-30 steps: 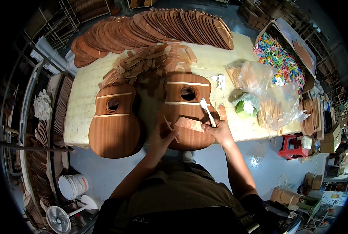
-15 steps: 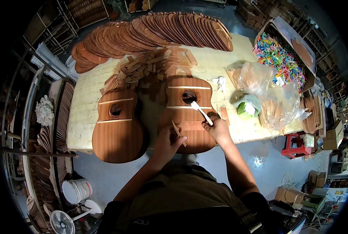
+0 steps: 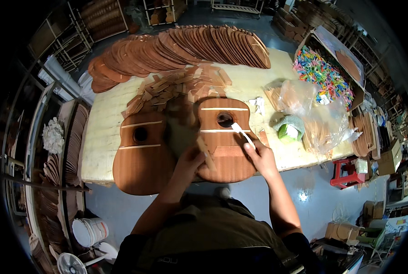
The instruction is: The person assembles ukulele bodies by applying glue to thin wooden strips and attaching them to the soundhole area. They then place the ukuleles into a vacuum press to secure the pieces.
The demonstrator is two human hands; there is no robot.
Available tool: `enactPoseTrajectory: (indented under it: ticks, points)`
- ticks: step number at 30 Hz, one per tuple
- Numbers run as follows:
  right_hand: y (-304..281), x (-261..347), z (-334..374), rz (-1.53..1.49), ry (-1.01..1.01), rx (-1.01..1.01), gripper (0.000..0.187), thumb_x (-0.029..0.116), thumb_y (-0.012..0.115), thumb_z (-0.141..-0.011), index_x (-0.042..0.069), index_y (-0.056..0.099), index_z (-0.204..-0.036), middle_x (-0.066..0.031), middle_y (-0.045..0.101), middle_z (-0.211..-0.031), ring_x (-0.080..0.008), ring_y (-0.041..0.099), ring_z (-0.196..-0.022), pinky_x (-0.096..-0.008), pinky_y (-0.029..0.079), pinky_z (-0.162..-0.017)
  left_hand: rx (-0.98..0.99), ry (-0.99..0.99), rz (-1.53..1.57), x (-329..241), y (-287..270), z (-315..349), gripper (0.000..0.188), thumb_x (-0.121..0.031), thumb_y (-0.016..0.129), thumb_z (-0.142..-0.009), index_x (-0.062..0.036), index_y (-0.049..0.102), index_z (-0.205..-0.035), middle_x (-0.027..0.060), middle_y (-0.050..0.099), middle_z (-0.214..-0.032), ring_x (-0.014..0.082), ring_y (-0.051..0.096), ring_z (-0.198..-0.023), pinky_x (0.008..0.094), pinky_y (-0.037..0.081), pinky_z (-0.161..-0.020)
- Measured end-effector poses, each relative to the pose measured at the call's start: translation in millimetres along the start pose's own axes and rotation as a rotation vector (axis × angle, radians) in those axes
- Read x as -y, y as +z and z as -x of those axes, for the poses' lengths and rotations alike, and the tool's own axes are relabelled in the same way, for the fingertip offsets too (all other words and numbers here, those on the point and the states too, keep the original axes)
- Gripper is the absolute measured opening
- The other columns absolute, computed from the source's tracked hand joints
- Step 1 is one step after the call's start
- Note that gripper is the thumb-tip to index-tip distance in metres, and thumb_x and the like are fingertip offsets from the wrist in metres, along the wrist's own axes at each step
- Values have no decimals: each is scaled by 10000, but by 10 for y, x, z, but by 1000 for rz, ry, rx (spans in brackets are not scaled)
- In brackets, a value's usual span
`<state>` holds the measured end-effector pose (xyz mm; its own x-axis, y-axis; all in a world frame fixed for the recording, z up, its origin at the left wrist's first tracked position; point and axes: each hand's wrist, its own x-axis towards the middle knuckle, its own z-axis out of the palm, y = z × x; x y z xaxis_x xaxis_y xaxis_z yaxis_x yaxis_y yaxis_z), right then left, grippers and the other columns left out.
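A thin flat wooden strip [image 3: 206, 153] is gripped in my left hand [image 3: 189, 165], at the left edge of a small guitar-shaped wooden piece [image 3: 227, 171]. My right hand [image 3: 263, 159] holds a brush [image 3: 247, 137] by its slim pale handle. The brush's white-coated end lies over the piece, just below the round hole. Two pale crossbars run above and below that hole, and a reddish rectangular patch sits lower down. Left of it lies a second guitar-shaped piece [image 3: 142, 170] with a like hole and two crossbars.
Behind are a heap of small wood strips [image 3: 160, 91] and a long fanned row of thin wooden plates [image 3: 185, 45]. Rightward stand a green tub [image 3: 288, 130], plastic bags [image 3: 325, 130] and a box of colourful clips [image 3: 325, 75]. A red stool [image 3: 348, 173] stands by the table.
The strip in my left hand has turned from edge-on to show its flat face. My right hand has drawn the brush end slightly right and down, away from the hole.
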<state>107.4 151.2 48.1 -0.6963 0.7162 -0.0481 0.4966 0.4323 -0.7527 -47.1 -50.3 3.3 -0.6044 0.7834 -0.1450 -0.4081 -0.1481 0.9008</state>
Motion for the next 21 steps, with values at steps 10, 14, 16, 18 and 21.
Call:
enactPoseTrajectory:
  ticks: [10,14,16,18,21]
  points:
    - [182,418,213,160,-566,-367,188,205,682,-840,24,688,-786,-114,661,-739,-274,624,-651,-367,497,-582,266,-276,477,-204,-61,255,464,-370,555,-939,17,511,-1190,189,639,-1060,270,661,-879,372,565,-764]
    - [317,527,402,258,-785,-260,197,199,738,-776,14,683,-818,-93,578,-641,-259,530,-567,-371,440,-527,118,-173,562,-237,-151,238,401,-311,500,-983,11,474,-1220,173,620,-1076,247,646,-955,364,550,-832]
    - [423,621,515,224,-895,-217,216,231,747,-761,32,687,-818,-72,571,-644,-234,533,-578,-342,438,-522,102,-156,485,-215,-318,207,379,-319,504,-981,-12,482,-1201,146,625,-1065,231,643,-960,358,548,-833]
    - [545,661,564,194,-914,-143,319,283,775,-733,25,678,-893,-87,589,-695,-248,554,-601,-341,465,-557,52,-120,406,-301,-407,266,360,-324,509,-978,-29,489,-1183,125,627,-1059,222,641,-965,353,547,-833]
    - [814,882,589,26,-661,-11,548,404,807,-687,-3,608,-996,-138,621,-828,-333,636,-753,-400,512,-642,-32,-34,393,-330,-545,350,346,-316,551,-959,-36,499,-1156,115,627,-1033,219,640,-964,337,550,-820]
